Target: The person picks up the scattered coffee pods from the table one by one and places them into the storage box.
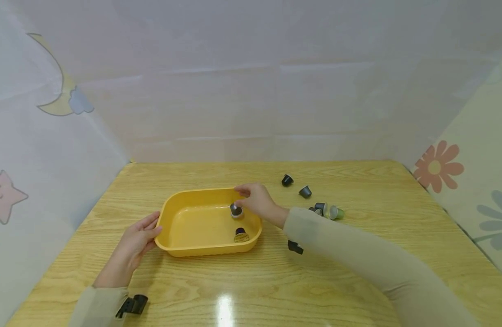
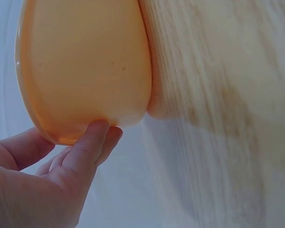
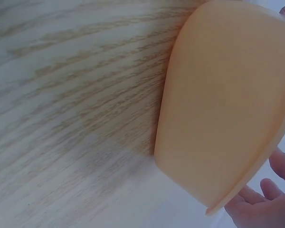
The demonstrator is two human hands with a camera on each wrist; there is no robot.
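Observation:
A yellow plastic basin [image 1: 206, 250] stands on the wooden table. My left hand [image 1: 134, 240] grips its left end, thumb over the rim and fingers against the outer wall; the left wrist view shows this hand [image 2: 61, 175] close up. My right hand [image 1: 256, 200] reaches over the basin's right end, with thumb and fingers apart. Just below the thumb is a dark coffee capsule [image 1: 236, 211], rim down; whether they touch is hard to tell. A purple-and-gold capsule [image 1: 241, 235] lies nearer the front wall. In the right wrist view, the basin wall [image 3: 223, 104] partly hides the right hand [image 3: 266, 204].
Right of the basin lie a black capsule [image 1: 287, 180], a grey one [image 1: 305, 192], a pale green one [image 1: 336, 212] and a dark one [image 1: 321, 208] in a small group partly behind my right sleeve [image 1: 336, 240]. Printed sheets [image 1: 251, 104] enclose the wooden table [image 1: 185, 290].

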